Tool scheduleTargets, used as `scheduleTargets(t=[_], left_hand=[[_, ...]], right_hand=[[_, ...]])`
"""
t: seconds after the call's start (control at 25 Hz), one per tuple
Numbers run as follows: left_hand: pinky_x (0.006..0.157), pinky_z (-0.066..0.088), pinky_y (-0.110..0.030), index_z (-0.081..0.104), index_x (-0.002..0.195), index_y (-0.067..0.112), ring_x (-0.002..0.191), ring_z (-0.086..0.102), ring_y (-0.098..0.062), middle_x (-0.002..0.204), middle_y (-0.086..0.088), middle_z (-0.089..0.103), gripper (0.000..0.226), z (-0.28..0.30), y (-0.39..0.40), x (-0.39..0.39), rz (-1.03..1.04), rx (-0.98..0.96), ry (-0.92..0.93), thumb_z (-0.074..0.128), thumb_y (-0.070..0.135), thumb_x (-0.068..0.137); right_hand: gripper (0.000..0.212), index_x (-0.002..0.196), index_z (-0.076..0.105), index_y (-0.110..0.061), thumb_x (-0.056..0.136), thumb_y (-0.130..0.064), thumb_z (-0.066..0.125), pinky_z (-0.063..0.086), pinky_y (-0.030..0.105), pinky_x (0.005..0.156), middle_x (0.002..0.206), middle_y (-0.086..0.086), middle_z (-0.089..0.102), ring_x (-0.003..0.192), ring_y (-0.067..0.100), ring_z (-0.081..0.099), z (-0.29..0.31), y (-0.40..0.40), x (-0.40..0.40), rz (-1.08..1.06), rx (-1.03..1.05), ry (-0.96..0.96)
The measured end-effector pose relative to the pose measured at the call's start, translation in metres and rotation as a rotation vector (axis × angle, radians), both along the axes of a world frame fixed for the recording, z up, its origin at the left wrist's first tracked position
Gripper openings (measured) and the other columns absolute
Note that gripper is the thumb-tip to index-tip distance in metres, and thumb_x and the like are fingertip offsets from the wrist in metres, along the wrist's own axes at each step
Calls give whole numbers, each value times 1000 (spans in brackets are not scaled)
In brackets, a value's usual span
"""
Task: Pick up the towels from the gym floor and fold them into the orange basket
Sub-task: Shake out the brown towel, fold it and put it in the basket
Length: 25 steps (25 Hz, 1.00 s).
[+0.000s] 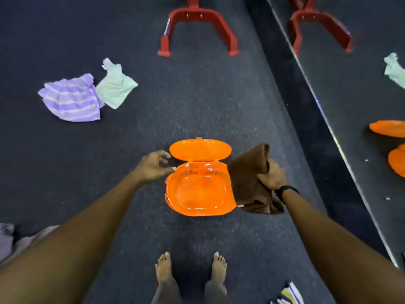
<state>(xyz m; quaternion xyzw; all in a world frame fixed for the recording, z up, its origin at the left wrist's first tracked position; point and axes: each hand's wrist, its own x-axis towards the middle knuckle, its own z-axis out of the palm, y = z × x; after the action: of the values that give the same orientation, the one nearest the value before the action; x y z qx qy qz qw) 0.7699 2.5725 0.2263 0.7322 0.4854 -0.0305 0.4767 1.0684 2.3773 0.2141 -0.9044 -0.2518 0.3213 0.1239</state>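
Observation:
The orange basket (173, 194) stands on the dark floor in front of my bare feet, its lid (200, 149) flipped open at the far side and nothing inside it. My right hand (272, 175) grips a bunched brown towel (247, 172) that hangs over the basket's right rim. My left hand (154, 165) hovers at the basket's left rim with relaxed, spread fingers and holds nothing. A purple striped towel (71, 98) and a pale green towel (115, 85) lie crumpled side by side on the floor, far left.
A red metal equipment base (198, 29) stands on the floor beyond the basket. A wall mirror (361, 84) runs along the right. More cloth lies at the lower left edge (8, 240) and a striped piece at the bottom right (289, 295).

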Motion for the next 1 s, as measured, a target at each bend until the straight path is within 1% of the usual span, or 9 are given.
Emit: scheduleTargets(t=[0.08, 0.2, 0.32, 0.4, 0.48, 0.6, 0.68, 0.8, 1.0], left_hand=[[93, 46, -32, 55, 124, 10, 109, 57, -20, 116, -6, 58, 54, -39, -1, -1, -56, -19, 45, 78, 27, 78], [89, 44, -27, 54, 125, 10, 110, 55, -18, 117, -4, 57, 54, -102, 2, 5, -98, -31, 77, 76, 27, 79], [93, 48, -33, 53, 127, 13, 108, 56, -18, 120, -5, 58, 55, -156, 5, 10, -119, -44, 104, 76, 29, 79], [95, 47, -37, 53, 126, 15, 108, 57, -20, 121, -5, 59, 56, -184, 10, 12, -123, -48, 123, 77, 31, 79], [96, 47, -39, 53, 126, 16, 109, 56, -20, 122, -4, 58, 56, -206, 14, 15, -115, -49, 131, 77, 31, 78], [84, 50, -32, 53, 125, 17, 107, 55, -19, 117, 0, 54, 54, -231, 21, 20, -68, -47, 123, 78, 27, 78], [86, 46, -29, 52, 125, 17, 108, 54, -17, 115, 1, 54, 54, -235, 24, 23, -69, -25, 123, 77, 26, 78], [95, 43, -31, 49, 131, 15, 117, 51, -19, 125, -3, 54, 62, -225, 32, 24, -86, 8, 122, 78, 29, 77], [99, 44, -34, 47, 134, 15, 122, 49, -20, 133, -6, 51, 66, -143, 50, 41, -68, 101, 68, 77, 29, 78]], right_hand=[[55, 134, 45, -9, 84, -15, 65, 39, 44, 97, 132, 23, 52, 123, 43, 45, -42, -8, 4, -18, -48, -16], [57, 139, 41, -8, 87, -13, 64, 38, 42, 99, 135, 23, 49, 126, 42, 41, -113, 1, -2, 10, -102, 11], [57, 136, 46, -10, 83, -10, 67, 39, 37, 100, 130, 18, 56, 123, 37, 49, -174, 19, -17, 63, -71, 101], [49, 125, 54, -10, 79, -8, 71, 48, 34, 90, 116, 11, 63, 113, 32, 58, -205, 33, -20, 48, -28, 180], [50, 124, 52, -14, 79, -13, 74, 50, 30, 81, 109, 4, 62, 106, 26, 60, -228, 47, -19, 43, -2, 186], [67, 135, 41, -19, 79, -30, 75, 45, 44, 98, 130, 10, 53, 121, 30, 51, -257, 66, -12, 149, -27, 52], [66, 138, 38, -17, 83, -30, 71, 41, 43, 101, 136, 13, 46, 126, 29, 46, -265, 75, -10, 180, -1, 41], [64, 139, 37, -19, 85, -30, 69, 40, 43, 100, 139, 12, 42, 126, 30, 44, -251, 88, -9, 208, 49, 49], [73, 144, 34, -20, 83, -39, 70, 38, 44, 103, 146, 10, 36, 130, 29, 41, -166, 109, 8, 181, 175, 6]])
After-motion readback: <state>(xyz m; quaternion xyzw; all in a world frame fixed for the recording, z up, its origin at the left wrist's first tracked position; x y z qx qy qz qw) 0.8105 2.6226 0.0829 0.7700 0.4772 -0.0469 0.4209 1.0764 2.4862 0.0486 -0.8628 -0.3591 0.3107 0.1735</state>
